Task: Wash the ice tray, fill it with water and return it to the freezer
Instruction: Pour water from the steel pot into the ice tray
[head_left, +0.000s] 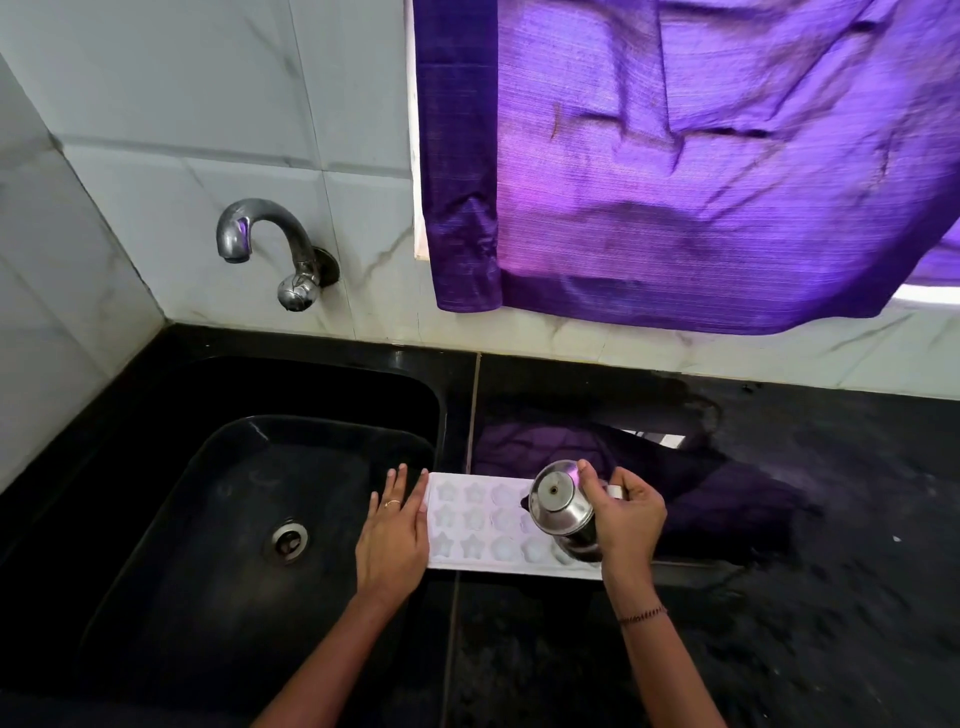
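Observation:
A white ice tray with star and round moulds lies flat on the black counter just right of the sink. My left hand rests flat with straight fingers against the tray's left end. My right hand grips a small steel jug with a lid, tilted over the right part of the tray. The jug and hand hide the tray's right end. I cannot tell whether the moulds hold water.
The black sink with its drain lies to the left, under a chrome wall tap. A purple curtain hangs over the window behind. The black counter stretches to the right.

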